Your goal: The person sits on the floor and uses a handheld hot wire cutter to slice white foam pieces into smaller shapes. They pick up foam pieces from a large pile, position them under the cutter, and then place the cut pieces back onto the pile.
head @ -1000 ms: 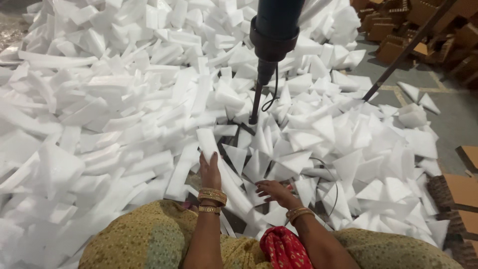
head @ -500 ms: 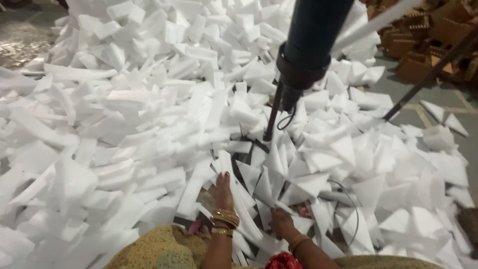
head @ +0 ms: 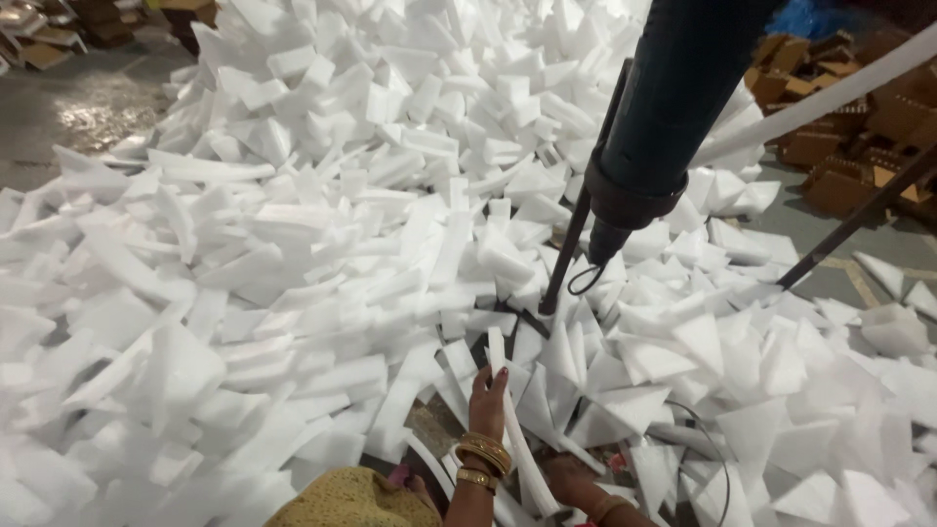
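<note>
My left hand [head: 488, 395], with gold bangles on the wrist, reaches up from the bottom edge and closes around a long, thin white foam strip [head: 514, 439]. The strip runs from just above the fingers down toward my right hand. My right hand [head: 574, 480] lies low among the white foam offcuts [head: 322, 244] beside the strip's lower end. Foam half hides its fingers, so its grip is unclear. Yellow patterned cloth [head: 351, 500] covers my lap.
A thick dark blue cylinder [head: 664, 117] hangs in from the top right, with a thin dark rod [head: 571, 244] reaching down into the foam. Another dark rod [head: 859, 220] slants at right. Brown cardboard pieces [head: 830, 146] lie far right, and bare grey floor [head: 78, 107] shows far left.
The view has swung closer to the pile. My left hand rose from lying flat on the foam and now grips a long strip. My right hand sank lower among the pieces.
</note>
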